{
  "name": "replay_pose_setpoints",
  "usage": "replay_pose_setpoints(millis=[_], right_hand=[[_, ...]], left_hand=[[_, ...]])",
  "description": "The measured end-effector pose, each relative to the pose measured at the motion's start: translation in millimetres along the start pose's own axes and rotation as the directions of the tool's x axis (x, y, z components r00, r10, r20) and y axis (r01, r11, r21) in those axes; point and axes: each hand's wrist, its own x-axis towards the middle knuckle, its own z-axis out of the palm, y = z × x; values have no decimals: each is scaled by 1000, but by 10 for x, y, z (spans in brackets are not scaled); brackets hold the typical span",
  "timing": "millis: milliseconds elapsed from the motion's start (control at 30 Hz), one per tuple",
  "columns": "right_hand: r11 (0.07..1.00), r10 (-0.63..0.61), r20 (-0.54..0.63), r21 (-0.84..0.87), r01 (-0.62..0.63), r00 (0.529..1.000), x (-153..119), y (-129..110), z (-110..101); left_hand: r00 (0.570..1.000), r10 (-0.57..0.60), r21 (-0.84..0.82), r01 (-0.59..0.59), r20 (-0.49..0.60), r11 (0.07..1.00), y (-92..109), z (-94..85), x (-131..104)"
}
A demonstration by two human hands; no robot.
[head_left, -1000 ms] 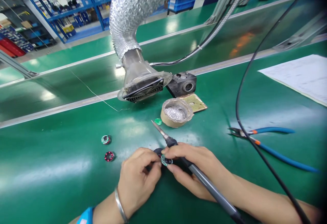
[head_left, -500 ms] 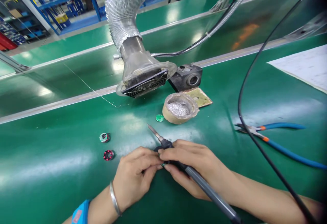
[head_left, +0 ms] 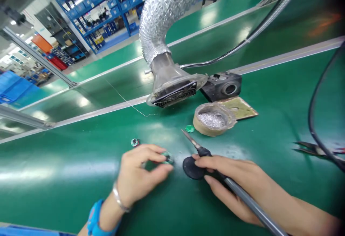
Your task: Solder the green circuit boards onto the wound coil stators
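Observation:
My left hand (head_left: 142,171) pinches a small round green and black part (head_left: 168,158) between thumb and fingers, just above the green table. My right hand (head_left: 237,182) holds a soldering iron (head_left: 250,200), its bare metal tip pointing up and left. Under the iron's front end, at my right fingertips, is a black disc (head_left: 193,168). Beyond my left hand stands a small round part with a green and white top (head_left: 134,142). A flat green disc (head_left: 190,128) lies beside a round tub of silvery material (head_left: 212,118).
A fume extractor nozzle (head_left: 175,91) on a silver duct (head_left: 161,17) hangs over the table. Behind the tub are a black holder (head_left: 225,86) and a yellowish plate (head_left: 239,108). Pliers (head_left: 314,149) lie at the right, crossed by a black cable (head_left: 312,110).
My hands have moved apart. The black disc now shows fully by the right hand, and the left hand holds a round part to its left. The view has swung left.

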Motion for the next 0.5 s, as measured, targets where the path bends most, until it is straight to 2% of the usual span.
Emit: replay_pose_setpoints(millis=[67, 133, 167, 233, 300, 367, 433, 500], right_hand=[[999, -26, -21, -38, 25, 999, 4, 11, 5], [996, -55, -53, -77, 51, 997, 5, 23, 5], [993, -67, -80, -100, 59, 994, 6, 27, 2], [988, -78, -148, -141, 56, 986, 13, 29, -8], [986, -66, -207, -161, 32, 976, 31, 24, -23], [987, -42, -225, -161, 5, 974, 49, 18, -37], [986, -40, -213, -164, 5, 976, 41, 19, -42], [984, -64, -178, -174, 33, 982, -12, 31, -20]], left_hand=[[981, -195, 119, 196, -21, 973, -130, -360, 2], [931, -360, 290, 362, -63, 886, -328, -633, -24], [910, -410, 335, 408, -68, 849, -429, -716, -48], [895, -441, 362, 435, -70, 825, -580, -772, -110], [900, -431, 352, 425, -65, 834, -617, -730, -171], [915, -397, 356, 397, -75, 846, -549, -661, -215], [959, -284, 420, 263, -13, 869, -439, -603, -237], [983, -144, 502, 67, 117, 862, -357, -551, -247]])
